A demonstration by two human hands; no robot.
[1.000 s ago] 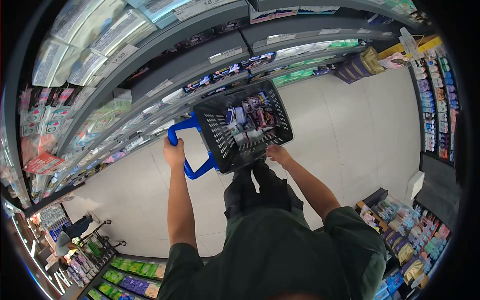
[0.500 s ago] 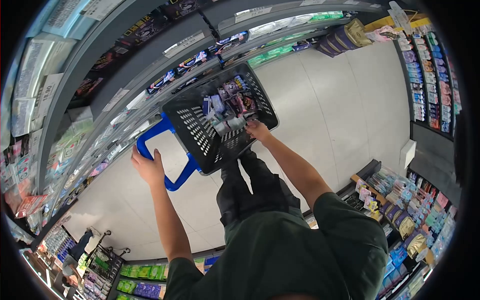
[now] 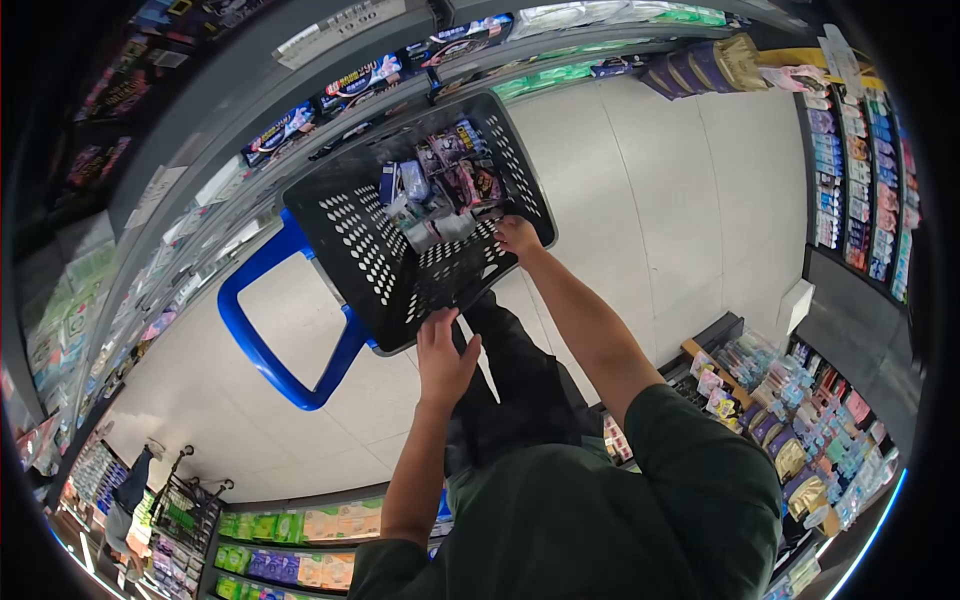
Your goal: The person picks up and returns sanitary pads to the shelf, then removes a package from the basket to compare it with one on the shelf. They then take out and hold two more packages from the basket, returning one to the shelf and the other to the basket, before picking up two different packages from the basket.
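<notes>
A black plastic shopping basket [image 3: 365,255] with a blue handle [image 3: 255,350] is in front of my legs, tilted toward me. Several packaged goods lie inside it, among them a white pack [image 3: 440,231], a pink-and-black pack [image 3: 478,184] and a blue-and-white pack [image 3: 412,180]. My left hand [image 3: 446,362] is at the near rim with its fingers stretched and the thumb apart. Across the rim at the right end reaches my right hand [image 3: 517,236], fingers curled beside the goods. What those fingers hold is too small to make out.
A long shelf [image 3: 340,75] with packs and price tags runs close along the left and far side. Displays of packaged goods [image 3: 800,400] stand at the right. Behind at lower left are a person [image 3: 125,510] and a cart [image 3: 190,500] on the pale floor [image 3: 650,200].
My left hand has let go of the blue handle and moved right to the near rim. The basket has shifted slightly left in view. My right hand stays at the basket's right end.
</notes>
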